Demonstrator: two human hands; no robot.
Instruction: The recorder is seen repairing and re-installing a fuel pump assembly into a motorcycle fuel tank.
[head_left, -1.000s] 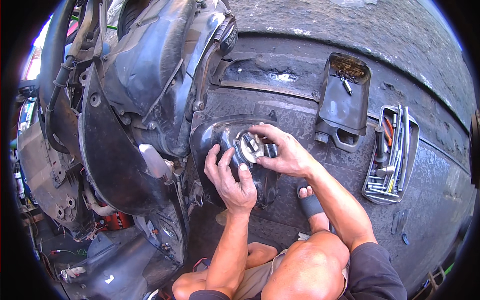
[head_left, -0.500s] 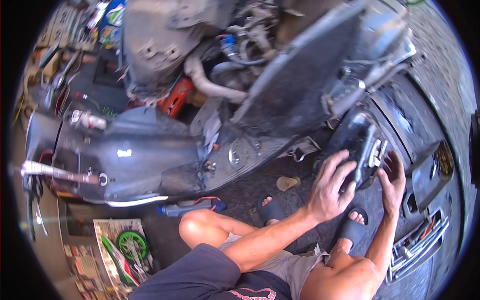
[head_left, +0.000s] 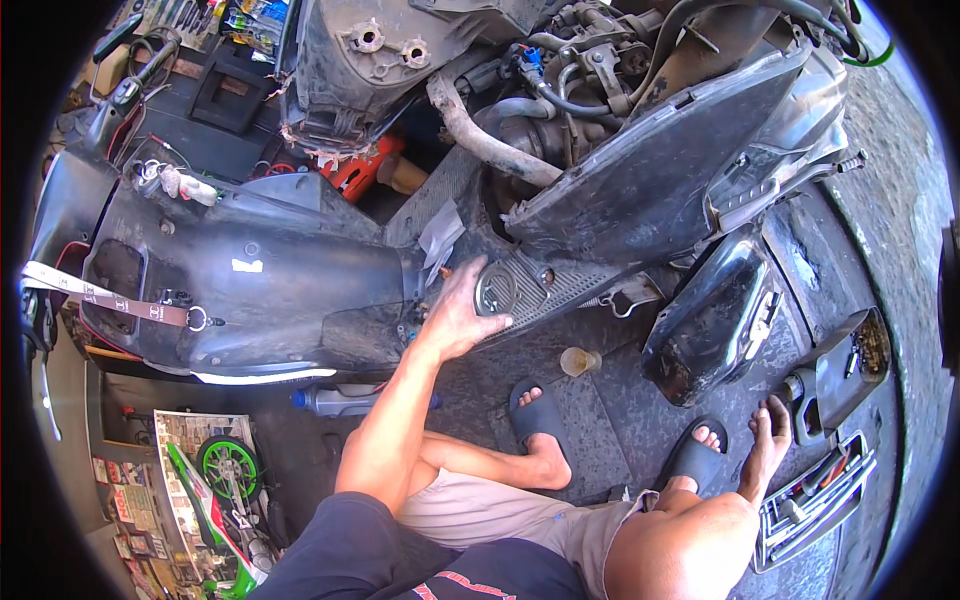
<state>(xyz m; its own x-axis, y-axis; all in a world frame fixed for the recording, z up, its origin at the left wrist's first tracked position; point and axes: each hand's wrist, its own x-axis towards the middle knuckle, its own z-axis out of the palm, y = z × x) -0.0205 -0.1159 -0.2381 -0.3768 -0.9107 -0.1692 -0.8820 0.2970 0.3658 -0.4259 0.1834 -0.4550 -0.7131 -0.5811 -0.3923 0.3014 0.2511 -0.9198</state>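
Note:
My left hand [head_left: 455,312] reaches down to the scooter's ridged footboard [head_left: 575,283]. Thumb and forefinger are spread apart at the rim of a round metal ring [head_left: 497,290]; the other fingers are mostly hidden. A grey scrap [head_left: 440,238] lies just beyond that hand. My right hand [head_left: 768,435] hangs near my right knee, fingers loosely stretched and holding nothing. Near it are a glossy black scooter cover [head_left: 705,325] with a metal bracket [head_left: 765,315] on it, and a tray of tools [head_left: 815,510].
The stripped scooter body [head_left: 290,300] spans left to middle, with a large dark panel [head_left: 650,150] and exposed engine parts behind. A small cup [head_left: 578,361] stands on the floor. At right lies a black bin [head_left: 855,375] with small parts. A bottle [head_left: 335,401] lies below the scooter.
My left hand has moved from the black cover leftward to the footboard. My right hand has drawn back from the cover toward my knee. The view has shifted slightly.

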